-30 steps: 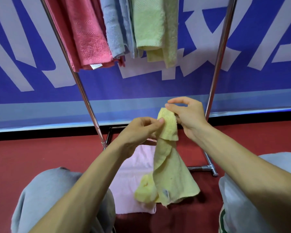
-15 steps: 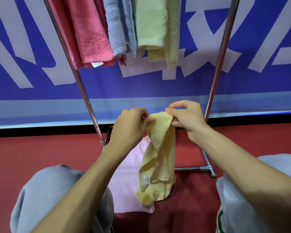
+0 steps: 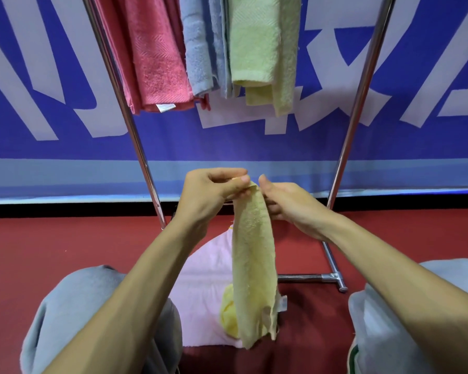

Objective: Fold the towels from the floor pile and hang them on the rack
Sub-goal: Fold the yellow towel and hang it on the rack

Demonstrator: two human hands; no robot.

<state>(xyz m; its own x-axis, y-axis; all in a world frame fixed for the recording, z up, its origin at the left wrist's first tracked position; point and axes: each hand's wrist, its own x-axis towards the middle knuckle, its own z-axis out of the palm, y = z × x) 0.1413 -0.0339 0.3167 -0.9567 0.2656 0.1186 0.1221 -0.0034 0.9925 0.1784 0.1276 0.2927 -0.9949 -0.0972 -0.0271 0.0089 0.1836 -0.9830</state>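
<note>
Head cam: L hand (image 3: 214,188) pinches 1 yellow towel (image 3: 254,252); R hand (image 3: 291,205) grip unclear.

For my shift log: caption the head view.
Left hand and right hand hold a yellow towel by its top, above a pink towel, before the rack.

Bare forearms (image 3: 135,287), light grey trousers (image 3: 65,319), green side stripe (image 3: 352,359)

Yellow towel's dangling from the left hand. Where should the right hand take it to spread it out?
Probably the top hem of the yellow towel, just beside where the left hand pinches it, with the right hand coming in from the right. The towel hangs as a narrow bunched strip from that corner, so sliding along the hem should reach the other corner.
</note>
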